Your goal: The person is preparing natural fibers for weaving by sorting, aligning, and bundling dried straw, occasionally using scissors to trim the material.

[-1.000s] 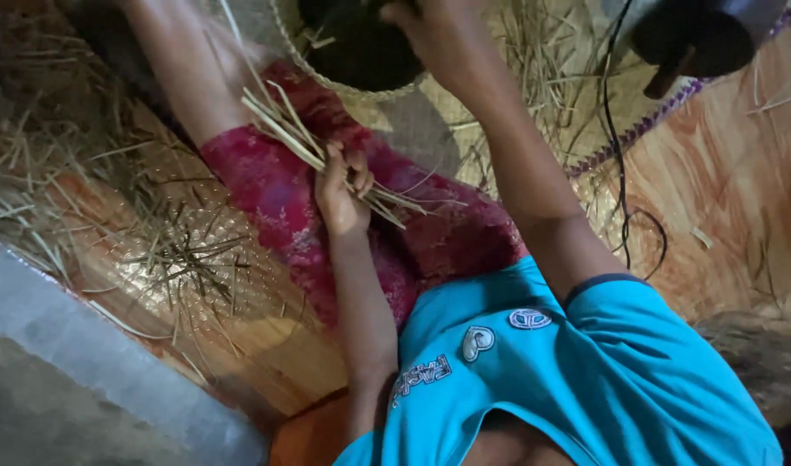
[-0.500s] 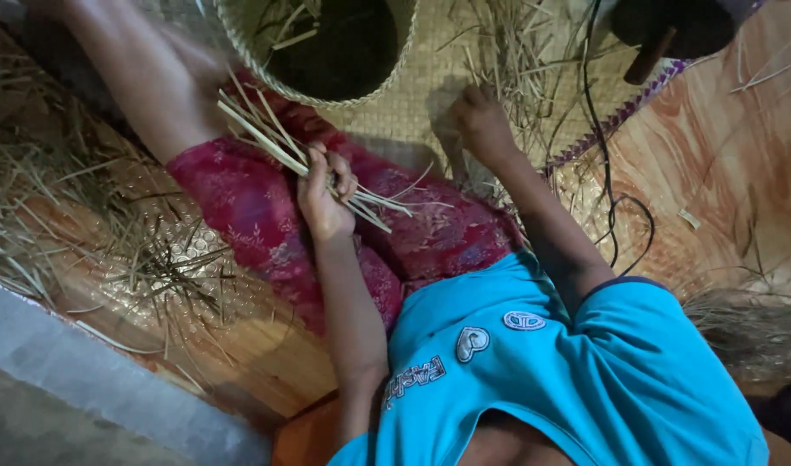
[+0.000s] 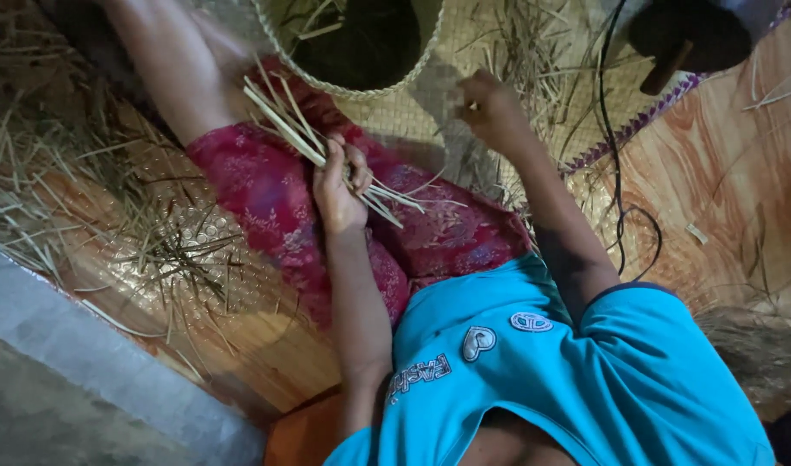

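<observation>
The right hand (image 3: 490, 108) has been pulled back from the woven basket (image 3: 361, 82), pinched nearly closed, while the straw bundle (image 3: 326, 151) stays gripped in the left hand (image 3: 339, 185).

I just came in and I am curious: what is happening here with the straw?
A person sits on a woven mat. The left hand grips a bundle of pale straw strips over the lap. The right hand is lifted beside a woven basket, fingers curled; whether it holds something is unclear. Loose straw lies on the floor.
</observation>
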